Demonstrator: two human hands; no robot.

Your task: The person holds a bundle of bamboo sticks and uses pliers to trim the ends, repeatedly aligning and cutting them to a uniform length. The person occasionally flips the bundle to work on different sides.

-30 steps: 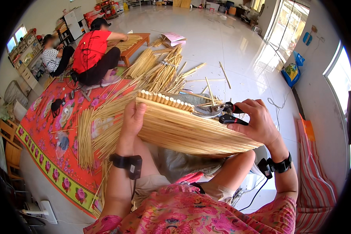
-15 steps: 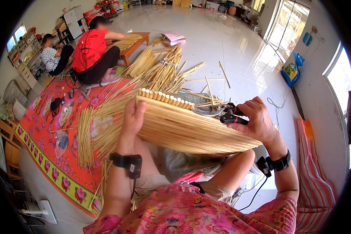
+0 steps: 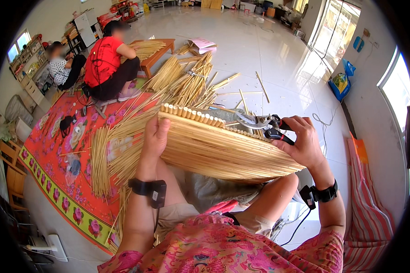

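Observation:
Across my lap lies a flat mat of pale stalks (image 3: 223, 150) set side by side. Gripping its left edge, my left hand (image 3: 157, 136) has the thumb on top; the other fingers are hidden beneath. Along the far edge, the stalk ends (image 3: 193, 113) stick out in a row on the left, while those further right end almost level with the edge. My right hand (image 3: 304, 142) is wrapped round the black handles of pruning shears (image 3: 275, 129). The shears' metal blades, spread apart, are over the far edge, just right of the protruding ends.
Loose stalks (image 3: 100, 159) cover part of a red floral floor mat (image 3: 50, 168) at left. Beyond my work lies a heap of stalks (image 3: 187, 77). Two people sit at the far left, one in a red shirt (image 3: 99, 63) beside a low wooden table (image 3: 157, 57).
My right hand has shifted the pruning shears slightly away and to the right, with the blades lifted off the row of ends. My left hand holds still. The red-shirted person's arm has drawn in.

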